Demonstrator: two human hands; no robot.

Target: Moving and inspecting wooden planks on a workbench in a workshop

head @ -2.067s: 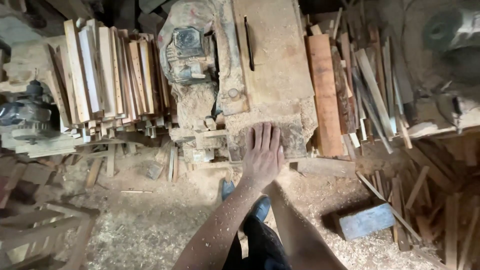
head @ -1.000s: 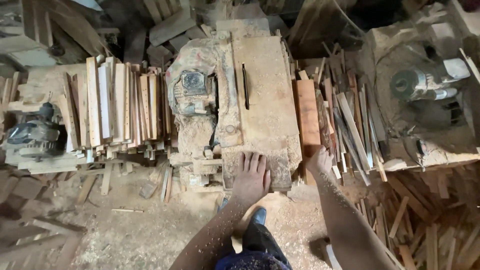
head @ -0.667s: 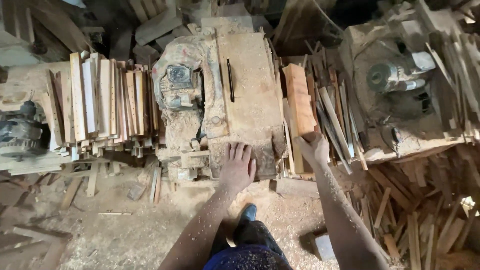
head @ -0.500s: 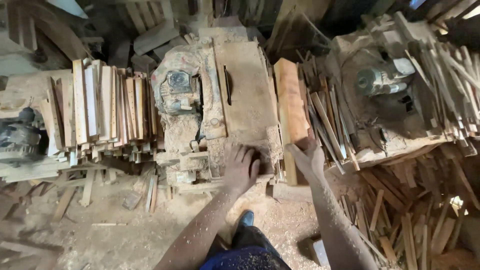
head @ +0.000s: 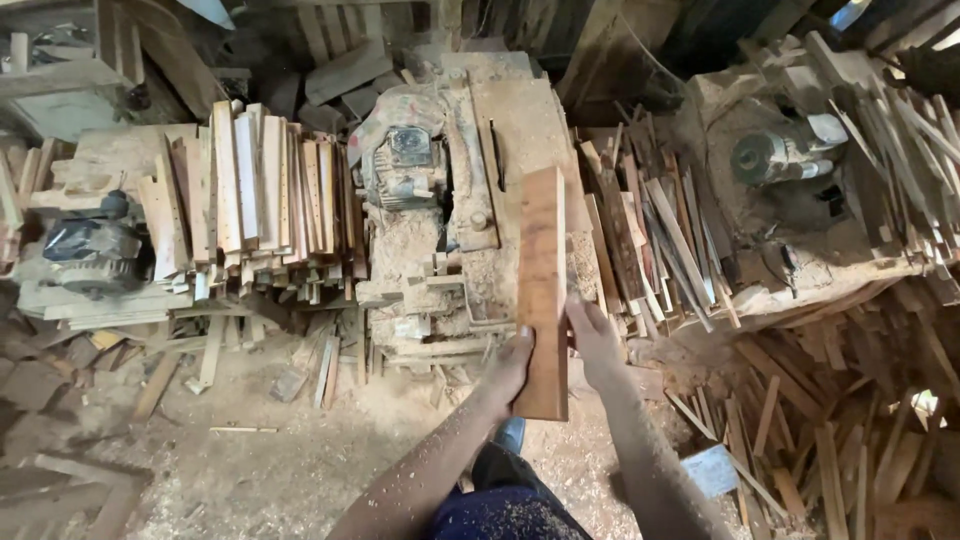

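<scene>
I see the saw table [head: 520,120] at frame center, coated in sawdust, a motor [head: 405,165] on its left part. Left of it, a bench [head: 110,150] carries stacked wooden slats [head: 260,190]. The floor [head: 250,450] below holds sawdust and offcuts.

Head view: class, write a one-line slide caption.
Both hands, left hand and right hand, hold a wooden board over a sawdust-covered saw table.

The plank [head: 541,290] hides the left hand's [head: 508,366] fingers and part of the sawdusty tabletop [head: 520,120]; both forearms get cut off at the near edge.
</scene>
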